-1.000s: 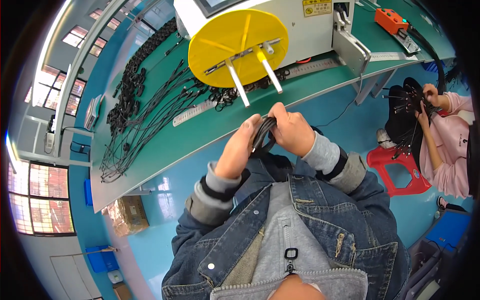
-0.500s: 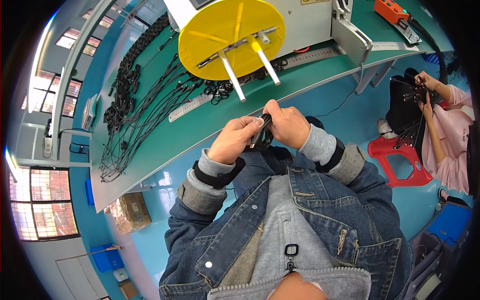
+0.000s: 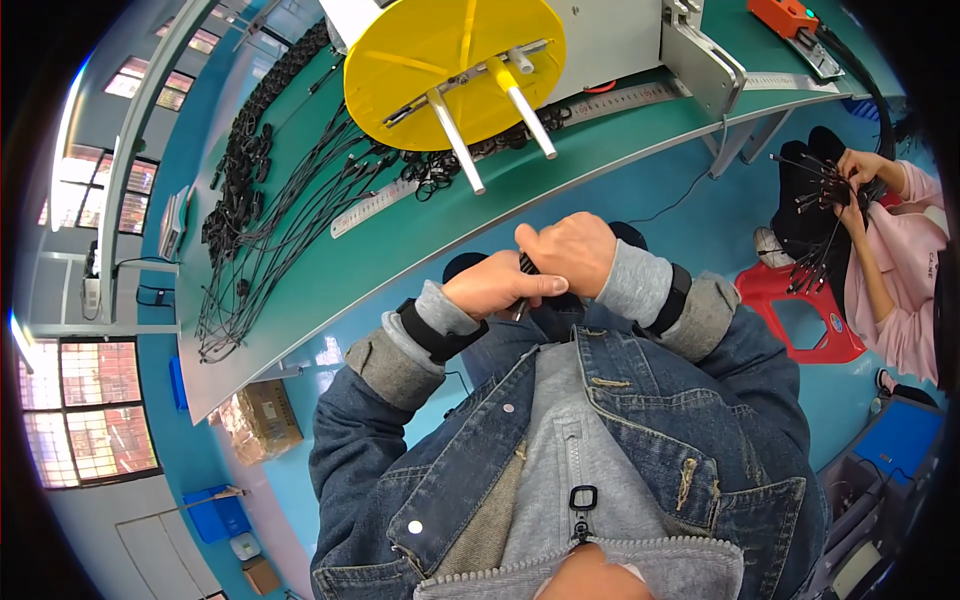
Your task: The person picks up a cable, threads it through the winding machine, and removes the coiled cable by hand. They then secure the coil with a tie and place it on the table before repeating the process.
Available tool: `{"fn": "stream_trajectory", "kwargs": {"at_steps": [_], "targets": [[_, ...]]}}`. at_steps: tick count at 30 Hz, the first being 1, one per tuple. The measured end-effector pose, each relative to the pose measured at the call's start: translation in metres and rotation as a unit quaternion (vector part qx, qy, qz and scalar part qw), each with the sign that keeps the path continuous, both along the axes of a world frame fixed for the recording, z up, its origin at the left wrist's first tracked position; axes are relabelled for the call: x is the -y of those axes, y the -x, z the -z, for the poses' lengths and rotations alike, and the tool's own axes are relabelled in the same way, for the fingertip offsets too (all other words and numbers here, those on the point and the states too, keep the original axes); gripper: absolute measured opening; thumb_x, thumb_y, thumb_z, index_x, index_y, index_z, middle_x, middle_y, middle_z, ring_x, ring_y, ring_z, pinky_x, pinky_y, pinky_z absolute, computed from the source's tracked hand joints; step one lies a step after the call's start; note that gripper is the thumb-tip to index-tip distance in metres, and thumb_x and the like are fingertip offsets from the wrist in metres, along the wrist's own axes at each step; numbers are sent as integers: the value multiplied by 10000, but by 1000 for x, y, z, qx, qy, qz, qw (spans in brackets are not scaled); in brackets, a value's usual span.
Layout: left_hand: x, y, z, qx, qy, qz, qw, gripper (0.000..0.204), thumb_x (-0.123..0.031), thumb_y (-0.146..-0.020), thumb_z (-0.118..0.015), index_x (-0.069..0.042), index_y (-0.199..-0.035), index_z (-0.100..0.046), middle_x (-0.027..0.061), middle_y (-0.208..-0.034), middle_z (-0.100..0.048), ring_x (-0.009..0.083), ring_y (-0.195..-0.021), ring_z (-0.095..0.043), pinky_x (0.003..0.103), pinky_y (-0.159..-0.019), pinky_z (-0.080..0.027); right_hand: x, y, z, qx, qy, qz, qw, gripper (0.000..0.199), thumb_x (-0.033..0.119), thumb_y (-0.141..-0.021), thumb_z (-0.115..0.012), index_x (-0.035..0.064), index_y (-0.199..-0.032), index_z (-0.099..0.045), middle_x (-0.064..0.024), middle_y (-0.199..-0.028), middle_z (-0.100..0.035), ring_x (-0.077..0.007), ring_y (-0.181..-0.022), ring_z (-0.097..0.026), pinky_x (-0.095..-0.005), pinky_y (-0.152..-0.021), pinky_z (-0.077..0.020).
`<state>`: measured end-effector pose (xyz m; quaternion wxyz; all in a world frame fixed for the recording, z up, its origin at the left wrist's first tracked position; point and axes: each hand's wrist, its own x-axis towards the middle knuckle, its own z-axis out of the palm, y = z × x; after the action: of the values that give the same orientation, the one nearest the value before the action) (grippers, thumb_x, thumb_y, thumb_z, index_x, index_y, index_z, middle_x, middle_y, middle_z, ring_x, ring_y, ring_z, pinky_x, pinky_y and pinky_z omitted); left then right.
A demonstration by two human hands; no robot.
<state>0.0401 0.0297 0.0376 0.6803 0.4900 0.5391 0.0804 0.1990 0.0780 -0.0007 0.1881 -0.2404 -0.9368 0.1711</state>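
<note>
Holding small black cable bundle between both hands, just above jacket collar, approx centre of frame. Left hand: fingers curled narrow, thumb laid flat toward 3 o'clock, pinching lower part of bundle. Right hand: fist closed over upper part, knuckles toward 12 o'clock; fingertips hidden, exact grip on cable not visible. Hands touching each other. Most of bundle hidden by fingers; only short black stub showing betw. them, plus thin dark end poking out below left thumb.

Surroundings:
- Green workbench at 12 o'clock from hands, curving from 8 to 2 o'clock (fisheye bend).
- Yellow winding disc at 12 o'clock, well apart from hands, w/ two white pegs sticking out toward camera.
- Steel ruler flat on bench at 11 o'clock, below disc.
- Loose black cables spread on bench at 10 o'clock; row of coiled black bundles behind them.
- Cardboard box on blue floor at 8 o'clock, under bench edge.
- Co-worker in pink at 3 o'clock, seated by red stool, hands holding fan of black cables.
- Denim jacket sleeves w/ grey cuffs, black wristband on each wrist.
</note>
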Motion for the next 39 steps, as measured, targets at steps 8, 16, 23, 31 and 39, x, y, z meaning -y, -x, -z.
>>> {"fn": "stream_trajectory", "kwargs": {"at_steps": [8,16,23,31,39], "targets": [[10,8,11,81,-12,-52,995,285,-327,-806,-614,-53,-748,-561,-2,-608,-515,61,-450,-426,194,-389,-336,8,11,36,-278,286,-4,917,177,102,-674,-571,12,-826,-557,-157,-650,-602,-349,-623,-604,-402,-543,-479],[1,8,18,-21,67,-26,997,306,-342,-824,-603,-46,-758,-561,3,-597,-513,69,-459,-452,202,-403,-363,13,9,37,-80,151,54,984,163,135,-694,-601,19,-776,-522,-156,-627,-593,-331,-637,-615,-408,-542,-484],[11,10,43,9,-97,-2,995,189,-197,-818,-613,-31,-751,-552,13,-579,-505,94,-466,-469,226,-423,-382,16,11,44,-148,30,53,987,187,154,-707,-603,32,-758,-472,-140,-603,-577,-325,-590,-603,-396,-508,-479],[3,6,33,25,-147,-112,982,96,-97,-797,-597,-21,-787,-540,15,-590,-496,92,-485,-467,233,-437,-382,-20,-4,1,-196,89,18,976,205,126,-701,-610,31,-867,-535,-131,-704,-579,-312,-638,-587,-387,-565,-477],[0,-20,10,120,-142,-239,953,94,-87,-807,-595,-23,-834,-531,5,-610,-488,82,-501,-451,228,-447,-377,-148,-33,1,-172,-55,235,955,185,115,-714,-623,54,-889,-618,-95,-824,-570,-281,-794,-573,-366,-671,-468]]}}
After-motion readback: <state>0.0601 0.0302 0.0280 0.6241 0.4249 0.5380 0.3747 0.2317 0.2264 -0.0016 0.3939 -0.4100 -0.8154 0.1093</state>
